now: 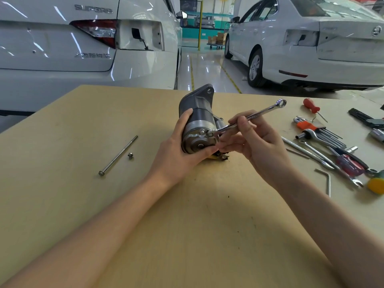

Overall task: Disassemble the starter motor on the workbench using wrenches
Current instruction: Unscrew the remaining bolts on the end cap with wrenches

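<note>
A grey starter motor (199,115) lies on the wooden workbench (83,125), its round silver end cap facing me. My left hand (176,150) grips the motor body from the left and underneath. My right hand (255,140) pinches a chrome combination wrench (261,112); its open end sits on a bolt head at the end cap's upper right rim, and its ring end points up and to the right. A long through bolt (118,155) and a small nut (130,155) lie loose on the bench to the left.
Tools lie scattered at the right: a red screwdriver (311,108), a hex key set (324,129), a ratchet, spanners (324,156), a loose hex key (327,179) and a yellow-handled tool (376,185). Two white cars stand beyond the bench's far edge.
</note>
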`<state>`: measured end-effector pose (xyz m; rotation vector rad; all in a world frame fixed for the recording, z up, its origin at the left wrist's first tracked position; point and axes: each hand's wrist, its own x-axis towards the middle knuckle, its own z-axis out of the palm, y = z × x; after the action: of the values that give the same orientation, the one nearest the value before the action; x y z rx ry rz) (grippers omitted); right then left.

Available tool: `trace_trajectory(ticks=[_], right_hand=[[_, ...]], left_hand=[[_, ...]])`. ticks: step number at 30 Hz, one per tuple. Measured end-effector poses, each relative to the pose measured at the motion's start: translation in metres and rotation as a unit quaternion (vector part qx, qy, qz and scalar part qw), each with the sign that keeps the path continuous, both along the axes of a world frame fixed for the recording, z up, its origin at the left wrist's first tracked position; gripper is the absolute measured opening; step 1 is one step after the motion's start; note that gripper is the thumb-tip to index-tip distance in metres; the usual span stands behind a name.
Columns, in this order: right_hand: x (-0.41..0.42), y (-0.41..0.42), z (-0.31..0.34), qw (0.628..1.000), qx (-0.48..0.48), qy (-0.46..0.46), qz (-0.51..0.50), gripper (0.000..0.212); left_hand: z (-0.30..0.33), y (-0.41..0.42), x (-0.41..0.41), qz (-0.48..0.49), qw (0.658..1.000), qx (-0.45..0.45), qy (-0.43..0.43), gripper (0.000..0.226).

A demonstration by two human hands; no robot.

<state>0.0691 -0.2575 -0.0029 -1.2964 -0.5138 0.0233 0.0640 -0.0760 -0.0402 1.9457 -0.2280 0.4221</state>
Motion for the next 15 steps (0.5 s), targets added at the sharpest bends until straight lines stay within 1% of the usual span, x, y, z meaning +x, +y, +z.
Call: trace_trajectory(ticks=[6,8,9,11,13,15], right_hand=[[0.0,0.001,0.006,0.997,-0.055,-0.036,-0.027,0.019],[-0.001,0.005,0.015,0.989,-0.107,-0.089,-0.049,0.013],[-0.001,0.008,0.021,0.977,-0.152,-0.13,-0.068,0.012],[0.0,0.017,0.033,0.932,-0.263,-0.225,-0.11,0.012],[-0.002,0.031,0.044,0.865,-0.366,-0.316,-0.135,0.013],[-0.008,0.048,0.05,0.784,-0.48,-0.371,-0.13,0.019]], left_hand=[[-0.003,0.0,0.002,0.005,1.0,-0.007,-0.002,0.096],[-0.002,0.0,0.0,0.0,1.0,-0.014,-0.002,0.095],[-0.003,0.0,-0.001,-0.001,1.0,-0.015,-0.004,0.094],[-0.002,-0.001,-0.003,0.001,1.0,-0.014,-0.003,0.092],[-0.001,-0.001,-0.004,0.01,1.0,0.004,-0.001,0.084],[0.0,0.0,-0.003,0.026,0.999,0.023,0.017,0.059]])
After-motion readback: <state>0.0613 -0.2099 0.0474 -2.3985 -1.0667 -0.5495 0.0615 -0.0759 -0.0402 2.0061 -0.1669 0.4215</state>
